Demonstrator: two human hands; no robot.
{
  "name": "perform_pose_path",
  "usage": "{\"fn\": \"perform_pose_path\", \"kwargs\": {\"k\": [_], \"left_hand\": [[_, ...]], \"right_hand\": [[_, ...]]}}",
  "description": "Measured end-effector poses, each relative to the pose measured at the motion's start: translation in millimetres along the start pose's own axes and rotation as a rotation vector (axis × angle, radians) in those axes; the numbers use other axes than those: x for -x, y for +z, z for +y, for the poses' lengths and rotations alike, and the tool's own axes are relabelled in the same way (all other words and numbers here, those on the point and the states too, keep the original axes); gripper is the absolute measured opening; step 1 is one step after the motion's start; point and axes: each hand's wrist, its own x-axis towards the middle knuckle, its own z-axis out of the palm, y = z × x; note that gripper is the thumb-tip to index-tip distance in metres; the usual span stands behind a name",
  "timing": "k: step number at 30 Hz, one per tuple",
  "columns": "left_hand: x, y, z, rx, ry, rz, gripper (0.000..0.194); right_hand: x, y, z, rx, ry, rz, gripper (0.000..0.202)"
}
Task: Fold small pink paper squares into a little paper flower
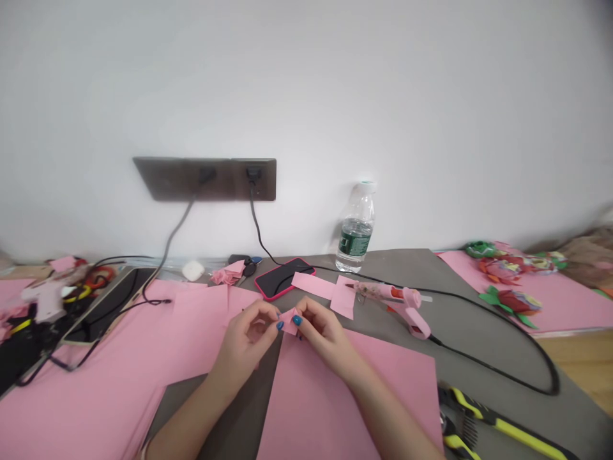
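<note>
A small folded piece of pink paper [288, 319] is pinched between my two hands, above the table's middle. My left hand [249, 335] grips its left side with thumb and forefinger. On the other side, the thumb and fingers of my right hand [320, 329] close on the same piece. Under my right forearm lies a large pink sheet [316, 402]. Just beyond the hands are a phone with a pink edge [286, 279] and cut pink paper pieces [343, 297]. A pink glue gun [397, 300] rests to the right, its nozzle over one cut piece.
Pink sheets [110, 383] cover the left side, near a dark tablet-like device [108, 306] and cables. A water bottle [357, 230] stands by the wall. The glue gun's black cord [507, 313] loops right. Yellow-black pliers [507, 428] lie front right. Paper flowers [512, 303] sit far right.
</note>
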Motion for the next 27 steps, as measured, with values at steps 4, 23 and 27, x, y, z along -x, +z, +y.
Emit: {"fn": "perform_pose_path", "kwargs": {"k": [4, 23, 27], "left_hand": [[-0.7, 3.3, 3.7, -0.037, -0.056, -0.049, 0.008], [0.7, 5.6, -3.2, 0.203, -0.078, -0.008, 0.012], [2.6, 4.7, -2.9, 0.121, -0.039, -0.004, 0.017]], "right_hand": [[-1.4, 0.6, 1.7, -0.019, -0.004, 0.030, 0.035], [-0.3, 3.2, -1.9, 0.087, 0.006, -0.027, 0.034], [0.2, 2.6, -2.3, 0.060, 0.022, -0.040, 0.029]]}}
